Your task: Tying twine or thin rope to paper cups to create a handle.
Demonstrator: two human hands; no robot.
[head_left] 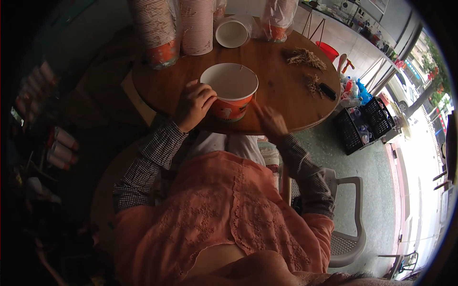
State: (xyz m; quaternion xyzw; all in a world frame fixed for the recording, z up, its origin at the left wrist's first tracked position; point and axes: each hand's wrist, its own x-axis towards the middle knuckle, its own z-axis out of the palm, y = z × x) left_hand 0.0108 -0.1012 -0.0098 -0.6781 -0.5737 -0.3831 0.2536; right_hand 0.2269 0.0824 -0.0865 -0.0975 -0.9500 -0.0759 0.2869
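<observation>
A large orange paper tub [234, 108], white inside, stands upright near the front edge of the round wooden table [272, 71]. My left hand [195, 104] grips its left rim, fingers bent over the edge with the thumb side against the wall. Close to the tub's right side is my right hand [272, 121], smeared by motion. Whether its fingers touch the tub or hold anything is unclear. A thin dark strand shows at the tub's far right rim.
Tall stacks of paper tubs, one orange in plastic [161, 53], another pale striped [197, 28], stand at the back. A white bowl [231, 35] lies tilted there. Straw-like bundles [306, 58] and a black object [327, 91] lie right. A black crate [353, 125] and chair [355, 238] flank the table.
</observation>
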